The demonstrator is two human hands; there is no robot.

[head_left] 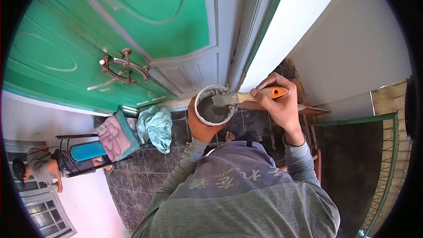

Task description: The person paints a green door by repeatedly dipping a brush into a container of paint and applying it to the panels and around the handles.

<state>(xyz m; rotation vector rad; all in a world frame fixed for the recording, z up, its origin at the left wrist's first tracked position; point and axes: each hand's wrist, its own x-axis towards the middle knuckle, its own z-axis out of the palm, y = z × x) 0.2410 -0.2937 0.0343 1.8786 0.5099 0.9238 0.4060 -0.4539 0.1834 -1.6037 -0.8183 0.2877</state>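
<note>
My left hand (198,125) is wrapped round a white tub (198,113) of grey paint (211,111), held in front of my chest. A paintbrush (246,97) with an orange-tipped handle is gripped in my right hand (282,108). Its grey-coated bristles reach over the tub's right rim, above the paint. Beyond the tub stands a green door (176,31) whose frame and lower panel (185,77) are grey. Two curved metal door handles (128,66) sit to the left.
At left, a chair (86,151) holds a pink-patterned cushion (112,137), with a crumpled teal plastic bag (155,128) beside it. Another person (42,163) is farther left. Dark tiles (145,169) cover the floor. A green-framed panel (352,163) stands at right, below a white wall (352,48).
</note>
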